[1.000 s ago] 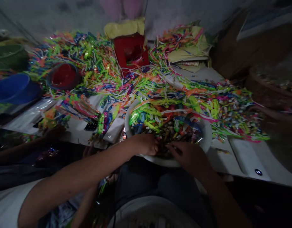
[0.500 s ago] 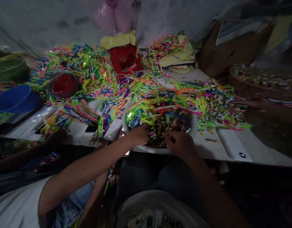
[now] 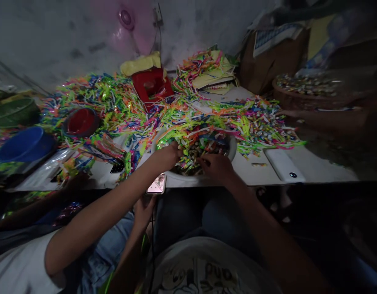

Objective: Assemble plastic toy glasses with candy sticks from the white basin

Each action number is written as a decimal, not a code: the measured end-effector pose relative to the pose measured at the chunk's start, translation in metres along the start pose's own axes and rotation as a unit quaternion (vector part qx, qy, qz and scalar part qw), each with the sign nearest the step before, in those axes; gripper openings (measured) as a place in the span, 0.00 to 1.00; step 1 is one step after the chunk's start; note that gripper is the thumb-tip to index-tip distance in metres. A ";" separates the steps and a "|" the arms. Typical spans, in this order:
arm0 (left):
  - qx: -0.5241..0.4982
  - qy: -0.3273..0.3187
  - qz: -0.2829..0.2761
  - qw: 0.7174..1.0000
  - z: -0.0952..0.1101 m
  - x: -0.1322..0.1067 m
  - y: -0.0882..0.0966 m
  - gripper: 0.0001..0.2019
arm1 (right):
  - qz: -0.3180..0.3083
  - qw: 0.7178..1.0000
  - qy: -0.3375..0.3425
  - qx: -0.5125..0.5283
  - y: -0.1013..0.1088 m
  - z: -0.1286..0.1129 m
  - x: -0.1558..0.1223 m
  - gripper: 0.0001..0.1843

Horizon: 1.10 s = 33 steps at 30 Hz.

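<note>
Both my hands are inside a white bowl (image 3: 233, 149) at the near edge of a white table (image 3: 317, 169). The bowl holds small dark pieces and bright paper strips. My left hand (image 3: 166, 155) is curled into a loose fist at the bowl's left side. My right hand (image 3: 215, 167) pinches its fingers together in the small pieces, close to the left. What either hand grips is too small and dark to name. Just under the table edge, another person's hand (image 3: 143, 208) holds a lit phone (image 3: 157, 183).
A heap of neon paper strips (image 3: 114, 102) covers the table behind the bowl. A red bowl (image 3: 81, 121), a blue bowl (image 3: 25, 143) and a green basket (image 3: 13, 111) stand at the left, a red plastic stand (image 3: 151, 85) at the back. A white flat device (image 3: 283, 165) and a brown basket (image 3: 307, 96) are at the right.
The view has lifted and pulled back, so the bowl looks smaller and farther. My hands stay in the bowl. The lit phone in another person's hand has come into sight.
</note>
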<state>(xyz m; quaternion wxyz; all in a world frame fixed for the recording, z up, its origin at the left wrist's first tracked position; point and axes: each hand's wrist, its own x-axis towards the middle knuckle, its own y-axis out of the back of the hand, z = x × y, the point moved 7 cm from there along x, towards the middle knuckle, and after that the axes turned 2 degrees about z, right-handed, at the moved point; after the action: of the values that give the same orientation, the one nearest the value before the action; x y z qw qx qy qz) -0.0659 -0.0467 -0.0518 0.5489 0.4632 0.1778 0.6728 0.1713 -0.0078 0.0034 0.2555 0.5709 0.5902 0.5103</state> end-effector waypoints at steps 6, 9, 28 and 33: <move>0.065 0.051 0.122 0.989 -0.059 -0.075 0.020 0.22 | 0.007 1.000 0.003 0.001 0.004 -0.002 -0.002 0.22; 0.073 0.048 0.104 0.991 -0.067 -0.079 0.013 0.22 | 0.015 1.000 0.002 -0.005 0.005 -0.003 -0.002 0.22; 0.149 0.045 0.058 0.986 -0.054 -0.049 0.036 0.14 | 0.026 0.996 0.080 -0.004 -0.001 -0.010 -0.001 0.19; 0.189 0.009 -0.026 0.981 -0.049 -0.054 0.023 0.16 | 0.034 0.996 0.083 0.022 -0.004 -0.008 -0.002 0.18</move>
<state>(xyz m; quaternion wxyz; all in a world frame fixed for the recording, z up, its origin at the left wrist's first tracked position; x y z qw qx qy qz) -0.1206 -0.0903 -0.0829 0.4669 0.5479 0.3190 0.6165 0.1635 -0.0115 0.0024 0.1752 0.5519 0.6010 0.5510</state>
